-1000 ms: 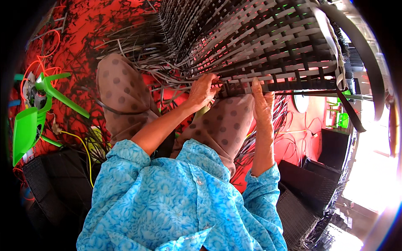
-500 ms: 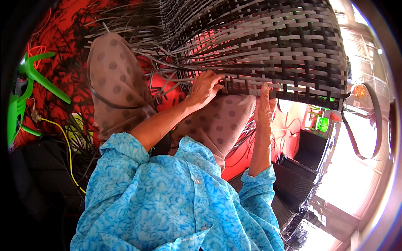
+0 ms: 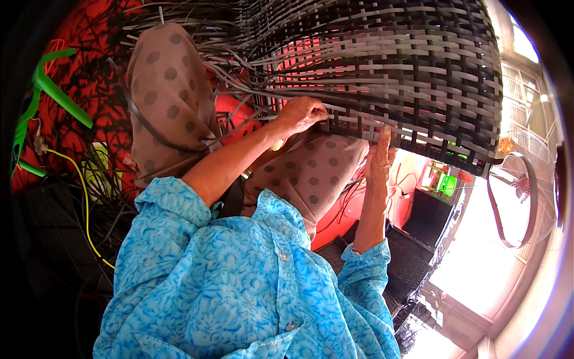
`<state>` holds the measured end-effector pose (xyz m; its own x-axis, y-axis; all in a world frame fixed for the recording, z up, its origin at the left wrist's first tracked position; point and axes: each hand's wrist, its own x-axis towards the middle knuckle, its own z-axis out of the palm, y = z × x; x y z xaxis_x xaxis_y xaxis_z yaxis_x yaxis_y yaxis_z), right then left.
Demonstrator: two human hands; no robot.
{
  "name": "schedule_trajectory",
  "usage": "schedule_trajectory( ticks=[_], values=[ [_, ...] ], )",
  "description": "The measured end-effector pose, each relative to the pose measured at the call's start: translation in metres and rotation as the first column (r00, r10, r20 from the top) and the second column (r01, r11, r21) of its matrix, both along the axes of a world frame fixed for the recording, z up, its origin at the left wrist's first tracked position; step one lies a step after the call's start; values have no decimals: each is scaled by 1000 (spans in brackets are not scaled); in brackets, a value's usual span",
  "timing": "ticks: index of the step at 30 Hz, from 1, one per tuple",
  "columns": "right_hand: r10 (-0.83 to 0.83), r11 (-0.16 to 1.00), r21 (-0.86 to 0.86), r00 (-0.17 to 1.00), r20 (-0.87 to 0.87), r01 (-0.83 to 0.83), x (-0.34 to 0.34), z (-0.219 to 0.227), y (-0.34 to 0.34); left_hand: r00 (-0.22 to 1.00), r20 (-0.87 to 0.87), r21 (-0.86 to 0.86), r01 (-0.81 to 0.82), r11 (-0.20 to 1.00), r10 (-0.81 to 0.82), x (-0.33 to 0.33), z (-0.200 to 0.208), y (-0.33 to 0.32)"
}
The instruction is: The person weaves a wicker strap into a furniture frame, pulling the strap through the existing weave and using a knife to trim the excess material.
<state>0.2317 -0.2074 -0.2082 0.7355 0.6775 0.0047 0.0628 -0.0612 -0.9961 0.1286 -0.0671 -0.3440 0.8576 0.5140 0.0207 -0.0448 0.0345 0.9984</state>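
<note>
A large woven panel (image 3: 382, 66) of dark and pale flat strips fills the top of the view, resting over my knees in brown dotted cloth. My left hand (image 3: 302, 113) is curled at the panel's lower edge, fingers pinching the strip ends there. My right hand (image 3: 379, 158) reaches up from below, its fingers against the same lower edge a little to the right. Loose unwoven strips (image 3: 239, 66) fan out to the left of the panel. My blue patterned sleeves fill the lower middle.
Red floor (image 3: 72, 66) strewn with dark strips lies at the left, with green plastic pieces (image 3: 57, 90) and a yellow cord (image 3: 84, 209). Dark woven pieces (image 3: 412, 263) sit at lower right near a bright doorway. A green and red item (image 3: 439, 179) stands beyond.
The view has turned so the panel sits higher and further right. Both hands stay at its lower edge; the right hand has shifted slightly along it.
</note>
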Motion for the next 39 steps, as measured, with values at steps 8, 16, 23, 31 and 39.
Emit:
schedule_trajectory(
  ticks=[8,16,23,31,39],
  values=[
    [46,999,-4,996,70,-46,-2,3,5,880,-442,354,-9,935,176,-26,-93,45],
    [59,998,5,995,75,-59,-3,3,7,700,-568,747,219,627,433,-75,-95,68],
    [11,999,29,992,124,-14,-2,-3,9,997,-3,485,-70,872,81,-20,-17,6],
    [-21,1000,10,999,37,20,-1,-13,2,968,48,317,-248,915,246,-2,-9,-16],
    [-102,993,-27,934,343,119,-8,-9,9,988,-63,-190,125,974,-139,10,-5,-3]
  ],
)
